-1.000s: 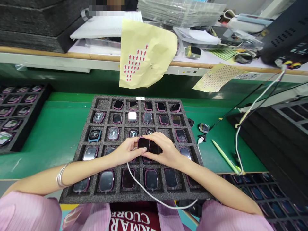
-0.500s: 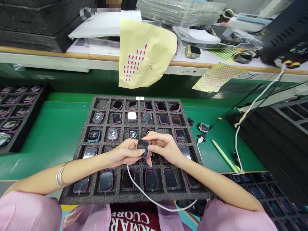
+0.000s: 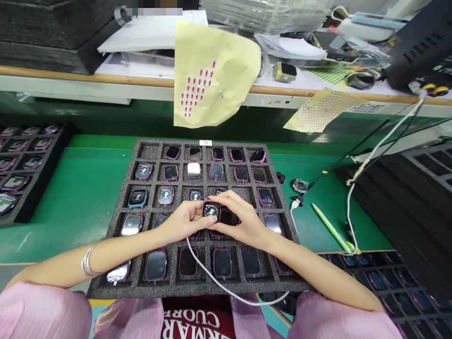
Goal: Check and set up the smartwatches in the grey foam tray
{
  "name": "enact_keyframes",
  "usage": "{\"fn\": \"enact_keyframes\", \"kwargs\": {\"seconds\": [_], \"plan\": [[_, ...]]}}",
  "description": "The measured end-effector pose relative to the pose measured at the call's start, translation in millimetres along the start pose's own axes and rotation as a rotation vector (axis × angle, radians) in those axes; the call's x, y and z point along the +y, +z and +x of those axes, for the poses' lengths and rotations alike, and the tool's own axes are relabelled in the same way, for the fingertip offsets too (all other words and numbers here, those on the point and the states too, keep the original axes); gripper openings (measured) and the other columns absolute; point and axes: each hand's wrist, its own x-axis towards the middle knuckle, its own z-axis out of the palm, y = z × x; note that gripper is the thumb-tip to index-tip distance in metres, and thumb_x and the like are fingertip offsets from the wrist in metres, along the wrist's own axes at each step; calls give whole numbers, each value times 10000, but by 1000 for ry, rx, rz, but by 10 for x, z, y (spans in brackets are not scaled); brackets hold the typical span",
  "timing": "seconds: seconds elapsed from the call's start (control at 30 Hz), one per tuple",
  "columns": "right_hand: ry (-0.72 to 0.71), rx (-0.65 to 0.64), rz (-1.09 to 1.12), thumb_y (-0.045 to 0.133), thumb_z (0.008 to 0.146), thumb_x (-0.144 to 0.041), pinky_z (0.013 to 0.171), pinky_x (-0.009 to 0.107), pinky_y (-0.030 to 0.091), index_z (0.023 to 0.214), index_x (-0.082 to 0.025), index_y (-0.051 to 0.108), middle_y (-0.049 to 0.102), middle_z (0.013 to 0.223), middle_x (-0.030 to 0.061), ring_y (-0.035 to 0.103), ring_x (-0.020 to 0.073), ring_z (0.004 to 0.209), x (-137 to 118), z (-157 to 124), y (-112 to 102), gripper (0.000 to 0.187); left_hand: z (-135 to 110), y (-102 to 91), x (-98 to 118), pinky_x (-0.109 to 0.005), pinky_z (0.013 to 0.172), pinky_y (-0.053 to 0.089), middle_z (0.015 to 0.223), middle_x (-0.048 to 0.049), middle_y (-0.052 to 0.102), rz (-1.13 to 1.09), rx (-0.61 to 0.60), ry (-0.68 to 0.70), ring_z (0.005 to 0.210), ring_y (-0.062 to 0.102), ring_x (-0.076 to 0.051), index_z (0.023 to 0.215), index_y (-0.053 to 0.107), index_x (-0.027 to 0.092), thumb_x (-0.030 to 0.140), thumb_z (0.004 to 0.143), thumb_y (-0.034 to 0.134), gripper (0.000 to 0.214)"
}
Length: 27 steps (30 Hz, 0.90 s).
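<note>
A smartwatch body without a strap [image 3: 211, 210], purple-rimmed, is held over the foam tray between both hands, its dial lit. My left hand [image 3: 187, 219] is closed on its left side, the thumb lying on the lower screen. Gripping the top and right edges are the fingers and thumb of my right hand [image 3: 249, 220]. A white cable [image 3: 212, 282] comes out under my left hand and loops down past the tray's front; its end at the watch is hidden. Below sits the black foam tray [image 3: 165, 289], with watch bodies in most compartments, including a blue one [image 3: 137, 197].
Another watch tray [image 3: 26, 207] lies at left, and more watches [image 3: 388, 287] at lower right. Right of the main tray are a green pen [image 3: 330, 227], a white plug [image 3: 295, 203] and hanging cables [image 3: 348, 212]. A shelf edge [image 3: 141, 82] with yellow sheets [image 3: 229, 75] crosses behind.
The watch's dark screen now shows a lit dial. My right hand's fingers have shifted to the watch's top and right edges, and the watch sits slightly higher.
</note>
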Motion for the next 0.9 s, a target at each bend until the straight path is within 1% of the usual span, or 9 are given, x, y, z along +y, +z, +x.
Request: {"fn": "enact_keyframes", "kwargs": {"seconds": [0.13, 0.23, 0.33, 0.47, 0.7, 0.9], "plan": [[-48, 15, -158, 649, 873, -344, 807, 407, 507, 1273, -206, 507, 603, 1067, 103, 589, 246, 953, -7, -51, 4, 446, -9, -31, -48, -263, 690, 454, 808, -35, 642, 91, -35, 18, 750, 565, -156, 989, 652, 110, 327, 790, 690, 297], [-71, 23, -210, 653, 873, -325, 796, 406, 499, 1270, -186, 501, 608, 1066, 109, 590, 251, 946, -13, -60, 8, 447, -22, -24, -43, -277, 752, 469, 884, -52, 672, 92, -47, 41, 831, 595, -177, 1057, 637, 120, 309, 814, 665, 309], [-75, 15, -212, 639, 881, -300, 799, 407, 501, 1278, -187, 493, 603, 1079, 114, 588, 255, 959, -10, -48, 18, 438, -28, -11, -41, -283, 781, 473, 928, -59, 680, 98, -25, 68, 856, 601, -180, 1092, 627, 131, 310, 838, 637, 311], [-54, 5, -188, 628, 881, -288, 791, 404, 511, 1274, -191, 495, 602, 1072, 113, 590, 247, 939, -12, -31, 29, 426, -21, -8, -63, -296, 795, 472, 926, -61, 671, 90, -12, 83, 853, 594, -181, 1070, 624, 124, 305, 842, 633, 291], [-44, 16, -213, 645, 869, -316, 783, 409, 501, 1236, -186, 516, 622, 1058, 114, 598, 250, 932, -21, -22, 29, 411, -13, -15, -62, -285, 780, 456, 866, -39, 642, 90, 0, 59, 814, 566, -165, 1030, 629, 119, 295, 833, 646, 265], [-39, 25, -238, 644, 863, -331, 782, 396, 492, 1204, -183, 538, 638, 1034, 106, 606, 245, 919, -30, -14, 35, 386, -9, -22, -63, -301, 802, 470, 917, -60, 671, 88, 11, 49, 855, 596, -185, 1031, 642, 125, 335, 820, 658, 298]]}}
